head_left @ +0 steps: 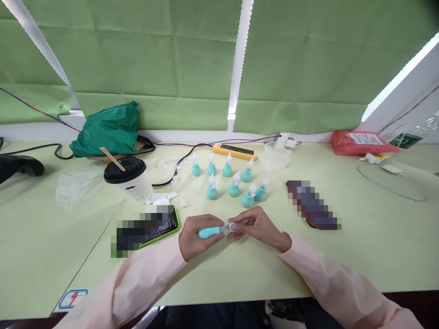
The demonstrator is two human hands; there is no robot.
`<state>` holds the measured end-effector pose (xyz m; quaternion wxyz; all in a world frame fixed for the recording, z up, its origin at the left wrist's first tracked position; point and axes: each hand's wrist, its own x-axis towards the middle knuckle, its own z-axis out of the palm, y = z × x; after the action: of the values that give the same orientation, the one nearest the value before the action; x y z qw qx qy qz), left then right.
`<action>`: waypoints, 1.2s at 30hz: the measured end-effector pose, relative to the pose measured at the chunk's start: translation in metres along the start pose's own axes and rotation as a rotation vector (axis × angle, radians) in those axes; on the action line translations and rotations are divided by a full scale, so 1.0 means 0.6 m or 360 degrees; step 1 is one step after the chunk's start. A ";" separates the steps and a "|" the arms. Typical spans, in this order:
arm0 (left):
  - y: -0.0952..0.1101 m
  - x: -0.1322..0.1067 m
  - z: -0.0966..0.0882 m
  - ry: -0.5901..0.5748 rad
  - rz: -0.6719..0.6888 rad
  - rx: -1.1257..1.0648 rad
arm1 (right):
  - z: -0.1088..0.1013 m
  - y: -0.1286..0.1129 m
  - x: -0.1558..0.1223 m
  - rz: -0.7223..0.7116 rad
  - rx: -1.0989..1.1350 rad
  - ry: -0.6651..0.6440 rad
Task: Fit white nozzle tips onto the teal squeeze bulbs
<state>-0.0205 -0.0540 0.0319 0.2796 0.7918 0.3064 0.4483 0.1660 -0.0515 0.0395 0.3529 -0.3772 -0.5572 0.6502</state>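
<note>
Left hand (192, 241) near the middle of the front edge of the surface (370, 246), fingers curled shut around the teal bulb (207, 232) of a small aspirator, bulb lying roughly level and pointing right. Right hand (256, 225) just beside the left, thumb and fingertips pinched on the clear tip (229, 227) at the bulb's right end, remaining fingers loosely bent. Both hands slightly above the surface, pink sleeves (144, 278) running back toward the front edge. Behind the hands, toward the middle of the surface: group of eight upright aspirators (234, 188), each teal below and white-tipped above, set in two loose rows, close together but apart from the hands. Left of the hands: phone in a green case (164, 225), lying flat, partly blurred. Further back on the left: white paper cup with black lid (128, 179), wooden stirrer (112, 159) on the lid, small white scraps (161, 198) just beside its base. At the back left edge: crumpled green bag (108, 130). At the back edge, centre: yellow power strip (235, 151) with a clear plastic tub (276, 157) just right of it. At the back right corner: red packet (360, 142). Right of the aspirator group: dark, blurred flat item (313, 205), identity not discernible.
</note>
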 end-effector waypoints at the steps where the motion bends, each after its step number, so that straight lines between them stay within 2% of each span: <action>1: -0.002 -0.001 0.000 0.0021 0.0062 0.0039 | 0.001 -0.001 0.000 0.0011 0.0015 0.0007; 6: -0.011 -0.005 -0.001 0.0025 0.0384 0.0189 | 0.004 0.000 0.002 0.0043 0.0070 0.0019; 9: -0.010 -0.006 0.001 0.0082 0.0452 0.0194 | 0.005 0.003 0.004 -0.0030 0.0137 0.0123; 14: 0.000 -0.006 0.010 0.0239 0.0243 0.0133 | 0.010 0.005 0.000 -0.0313 0.0200 0.0294; 17: 0.005 -0.007 0.012 0.0198 0.0048 0.0207 | 0.012 0.003 -0.003 -0.0387 0.0120 0.0330; 20: 0.007 -0.009 0.013 0.0150 -0.0056 0.0255 | 0.011 -0.001 -0.004 -0.0427 0.0064 0.0335; 24: 0.006 -0.012 0.016 0.0161 -0.0061 0.0242 | 0.012 -0.002 -0.002 -0.0401 0.0041 0.0282; 27: 0.006 -0.014 0.019 0.0138 -0.0110 0.0168 | 0.017 0.002 -0.003 -0.0404 -0.0010 0.0329; 30: 0.009 -0.014 0.019 0.0053 -0.0156 0.0047 | 0.024 0.001 -0.008 -0.0565 -0.0225 0.0400; 32: 0.010 -0.011 0.014 0.0027 -0.0085 -0.0057 | 0.025 -0.006 -0.015 -0.0718 -0.0440 0.0429; 34: 0.008 -0.002 0.006 0.0104 0.0008 -0.0094 | 0.015 -0.019 -0.023 -0.0844 -0.0599 0.0543; 36: 0.001 0.013 -0.004 0.0283 0.0038 0.0008 | -0.007 -0.040 -0.030 -0.0942 -0.0652 0.0789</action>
<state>-0.0192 -0.0483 0.0371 0.2438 0.7532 0.3216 0.5195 0.1791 -0.0625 0.0647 0.5649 -0.4081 -0.6573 0.2868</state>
